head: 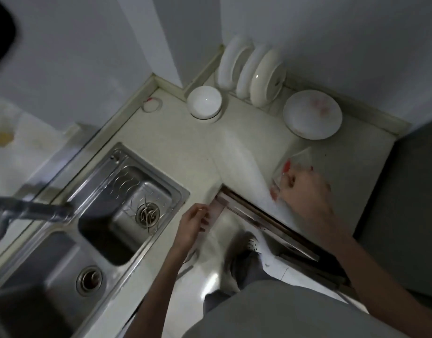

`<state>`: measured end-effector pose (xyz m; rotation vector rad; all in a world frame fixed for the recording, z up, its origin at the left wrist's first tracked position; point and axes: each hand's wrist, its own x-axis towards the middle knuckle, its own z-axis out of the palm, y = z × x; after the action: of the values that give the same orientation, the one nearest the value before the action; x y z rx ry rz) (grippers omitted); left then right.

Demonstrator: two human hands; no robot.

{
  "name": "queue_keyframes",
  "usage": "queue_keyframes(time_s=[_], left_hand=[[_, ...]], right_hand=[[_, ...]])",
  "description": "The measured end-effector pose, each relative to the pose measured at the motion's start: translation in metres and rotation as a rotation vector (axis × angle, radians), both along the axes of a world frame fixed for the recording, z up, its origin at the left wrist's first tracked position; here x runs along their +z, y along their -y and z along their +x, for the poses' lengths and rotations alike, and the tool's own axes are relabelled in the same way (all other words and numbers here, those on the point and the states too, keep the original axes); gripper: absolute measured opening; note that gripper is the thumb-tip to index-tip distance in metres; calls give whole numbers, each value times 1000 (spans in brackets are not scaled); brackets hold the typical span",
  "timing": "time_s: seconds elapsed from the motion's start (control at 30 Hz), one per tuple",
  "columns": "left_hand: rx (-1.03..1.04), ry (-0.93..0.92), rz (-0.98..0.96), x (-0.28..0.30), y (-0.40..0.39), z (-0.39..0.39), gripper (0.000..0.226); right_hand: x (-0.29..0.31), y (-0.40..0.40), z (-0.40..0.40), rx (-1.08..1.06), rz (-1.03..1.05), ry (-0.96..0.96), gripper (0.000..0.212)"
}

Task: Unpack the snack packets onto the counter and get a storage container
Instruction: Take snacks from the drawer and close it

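the right hand (305, 191) reaches onto the counter (180, 142), its fingers curled on a clear plastic packet with red print (291, 164). the left hand (193, 224) grips the edge of an open cabinet door (218, 211). beyond the packet: 1 white bowl (204, 101), a flat plate (312, 114), 3 racked plates (251, 74). the double sink (127, 191) sits left.

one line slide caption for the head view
Right hand on a clear packet on the counter, left hand at the counter's edge beside the sink.

Bare counter (185, 147) between sink (127, 191) and plates (312, 114) allows passage.
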<state>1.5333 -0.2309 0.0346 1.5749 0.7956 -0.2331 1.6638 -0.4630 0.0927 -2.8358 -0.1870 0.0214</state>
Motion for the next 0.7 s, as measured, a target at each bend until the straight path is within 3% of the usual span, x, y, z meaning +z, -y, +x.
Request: queue_keyframes(time_s=[0.1,0.17,0.3,0.37,0.57,0.7], left_hand=[[75,44,6,11,-4,-25,22],[114,77,35,17,-9,-54,19],[313,80,65,23,-16,-145,15],[443,60,58,19,-17,-206,17],[849,-70,39,-9,11,-389,22],[1098,-128,-2,-26,59,-488,23]], right_hand=[[1,-10,-31,136,104,31,26],[-9,-14,-53,181,178,-173,32],[-37,-21,-99,303,109,-695,18],[-47,-29,-127,389,63,-828,17],[-57,-94,-218,720,-148,-932,19],[-46,-156,-283,961,-139,-917,21]])
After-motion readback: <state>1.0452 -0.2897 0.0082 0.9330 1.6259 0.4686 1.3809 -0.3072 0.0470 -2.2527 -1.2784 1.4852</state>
